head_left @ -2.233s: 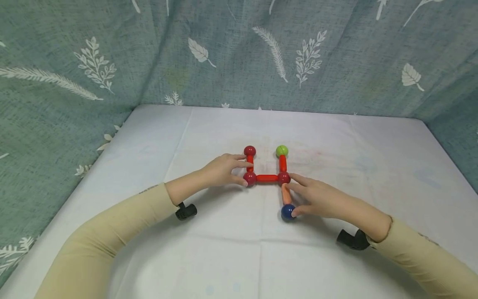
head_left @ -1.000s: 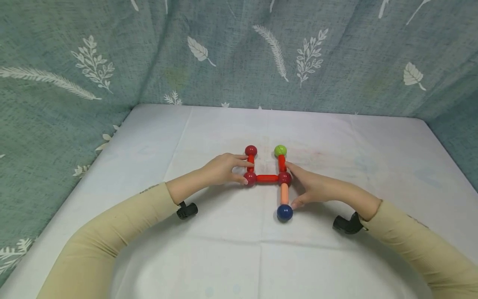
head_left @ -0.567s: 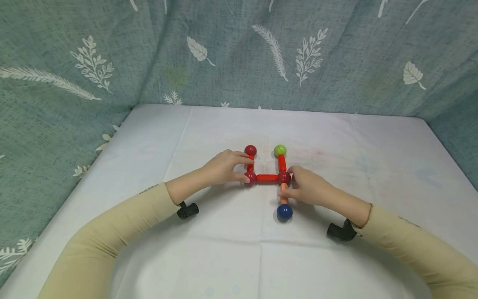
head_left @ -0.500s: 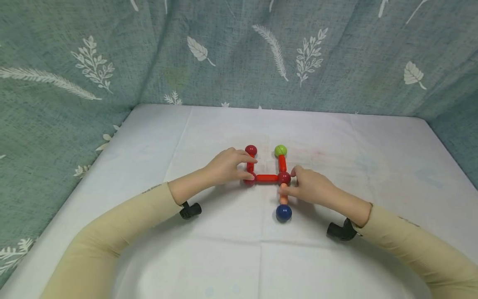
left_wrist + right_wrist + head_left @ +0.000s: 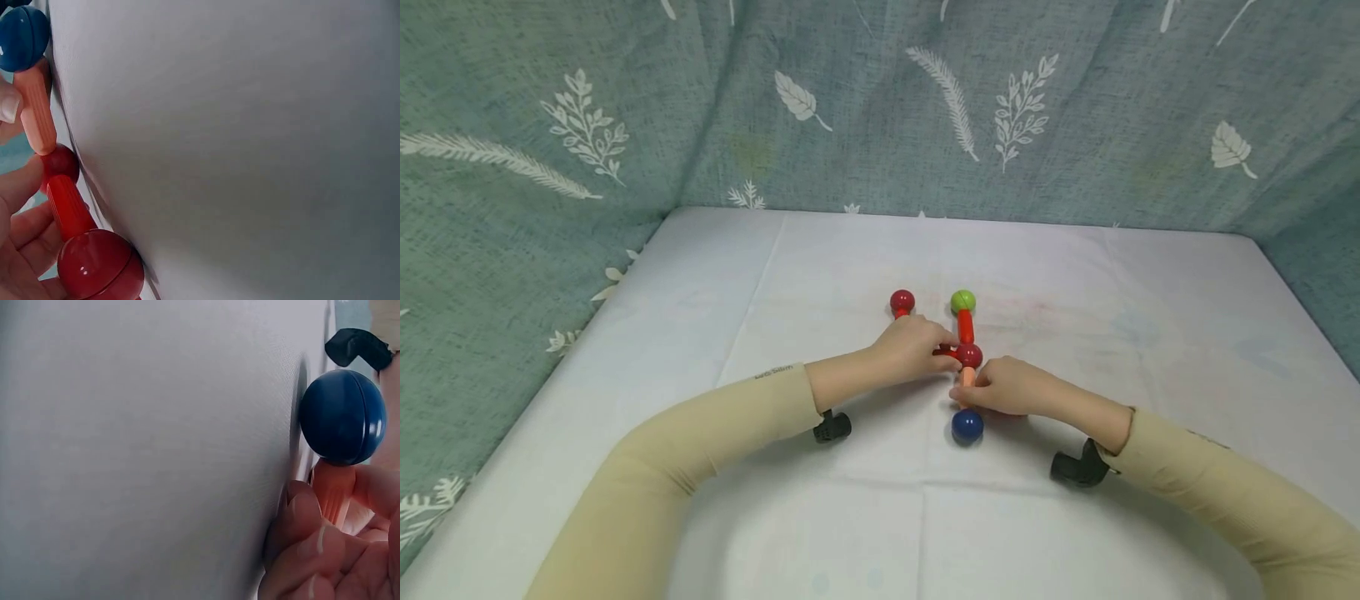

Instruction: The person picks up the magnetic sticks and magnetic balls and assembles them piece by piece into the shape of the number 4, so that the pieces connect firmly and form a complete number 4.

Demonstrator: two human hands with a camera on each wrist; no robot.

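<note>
Magnetic sticks and balls lie joined in a figure on the white cloth. A red ball (image 5: 970, 356) joins a horizontal red stick (image 5: 70, 206), an upper red stick (image 5: 966, 327) and an orange stick (image 5: 333, 490). My left hand (image 5: 912, 350) reaches over the horizontal stick and pinches that red ball, thumb at its near side. Just below, my right hand (image 5: 1011, 386) grips the orange stick between thumb and fingers. A blue ball (image 5: 967, 426) ends the orange stick; a green ball (image 5: 963, 302) ends the upper one. The left corner ball (image 5: 101, 265) is hidden by my left hand in the head view.
Another red ball (image 5: 902, 302) with a partly hidden red stick stands at the figure's upper left. White cloth (image 5: 820, 517) covers the table. A patterned green-blue curtain (image 5: 880, 108) hangs behind it. Black wrist cameras (image 5: 832, 427) sit under both sleeves.
My left hand has moved right, from the left red stick and corner ball to the junction ball. My right hand has shifted slightly down and left and closed around the orange stick.
</note>
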